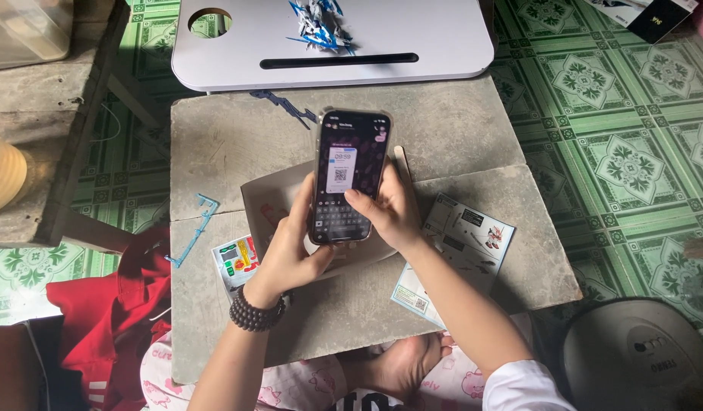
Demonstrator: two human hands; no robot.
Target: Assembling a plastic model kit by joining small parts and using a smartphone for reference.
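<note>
Phone: clearly a slim, rigid smartphone, glass-faced, likely light, slippery and fragile; held above the open cardboard box.
Left hand: wrapped around the phone's lower left edge.
Right hand: cupping the right edge, thumb on screen.
Grip: best by the side edges.
Beside the box: instruction leaflet right, sticker sheet left.

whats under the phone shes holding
Under the phone, held by the left hand and right hand, lies an open cardboard box on the stone slab. The phone and both hands cover what is inside the box.
</note>
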